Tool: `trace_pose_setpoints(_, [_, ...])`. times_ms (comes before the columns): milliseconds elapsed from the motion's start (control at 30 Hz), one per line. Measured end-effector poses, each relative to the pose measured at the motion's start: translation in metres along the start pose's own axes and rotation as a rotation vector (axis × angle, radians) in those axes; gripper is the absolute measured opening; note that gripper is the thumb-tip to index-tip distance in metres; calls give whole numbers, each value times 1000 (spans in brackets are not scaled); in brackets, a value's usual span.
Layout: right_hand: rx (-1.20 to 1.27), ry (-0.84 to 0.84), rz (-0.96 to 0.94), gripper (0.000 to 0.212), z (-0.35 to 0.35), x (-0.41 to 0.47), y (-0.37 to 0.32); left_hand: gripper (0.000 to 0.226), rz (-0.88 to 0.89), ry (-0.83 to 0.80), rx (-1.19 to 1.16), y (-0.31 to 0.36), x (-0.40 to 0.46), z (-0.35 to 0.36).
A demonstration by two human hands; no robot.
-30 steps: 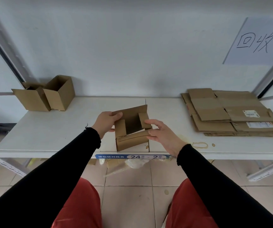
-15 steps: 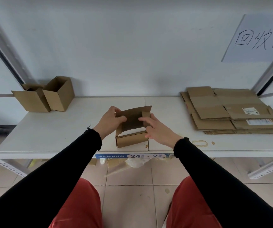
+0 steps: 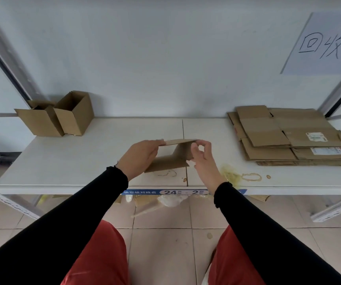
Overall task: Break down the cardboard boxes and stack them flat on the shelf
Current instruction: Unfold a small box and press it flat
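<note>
A small brown cardboard box [image 3: 172, 159], partly collapsed, is held over the middle of the white shelf [image 3: 83, 161]. My left hand [image 3: 139, 156] grips its top left edge. My right hand [image 3: 203, 156] pinches its top right corner. The box's lower panel rests on the shelf. Two open small boxes [image 3: 62, 117] stand at the back left. A stack of flattened cardboard [image 3: 288, 134] lies at the back right.
Brown stains and a ring mark [image 3: 251, 177] spot the shelf near its front edge. A blue label [image 3: 165, 191] runs along the shelf front. A handwritten paper sign [image 3: 327, 45] hangs on the wall. Scraps and plastic [image 3: 170, 201] lie on the tiled floor below.
The box has gone from an open cube shape to a half-flattened one. Both hands have risen to its top edge, and the right hand moved from its side to the upper corner.
</note>
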State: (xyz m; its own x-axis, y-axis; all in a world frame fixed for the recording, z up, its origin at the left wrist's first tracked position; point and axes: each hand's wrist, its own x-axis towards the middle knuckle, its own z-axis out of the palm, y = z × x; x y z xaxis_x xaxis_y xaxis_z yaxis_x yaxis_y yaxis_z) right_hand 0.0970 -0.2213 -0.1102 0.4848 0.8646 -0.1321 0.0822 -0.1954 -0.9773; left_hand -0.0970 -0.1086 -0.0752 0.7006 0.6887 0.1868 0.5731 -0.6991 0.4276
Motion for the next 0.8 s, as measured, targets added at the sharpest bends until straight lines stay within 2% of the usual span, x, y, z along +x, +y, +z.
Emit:
trace_pose_setpoints(133, [163,107,228,42,1,13,8,39,59,-151,2,-12,-13,27])
trace_pose_setpoints(233, [248,194,329,36,-3,25,21,43,75,-310,-23,-21,-21,45])
trace_pose_setpoints(300, [316,199,369,35,-5,29,33,49,62,-390,-4,-28,-26,54])
trace_pose_setpoints(367, [268,141,387,37,-6,32,45,57,6,-432,16,-36,-28,63])
trace_pose_setpoints(433, [103,97,375,31,-5,33,55,71,-85,-479,42,-43,-29,71])
trace_pose_setpoints(533, [-381,43,240,26,-4,32,62,102,-174,-523,106,-52,-30,88])
trace_pose_setpoints(567, [-595,24,160,29,-4,31,63,98,-180,-507,142,-53,-31,95])
trace_pose_setpoints(633, [-982,15,-53,41,0,31,67,71,-191,-445,188,-51,-32,106])
trace_pose_setpoints(700, [-1144,-65,-202,54,9,31,68,59,-197,-395,219,-49,-32,111])
trace_pose_setpoints(800, [-1243,-330,-210,61,26,36,81,56,-195,-385,248,-53,-32,116])
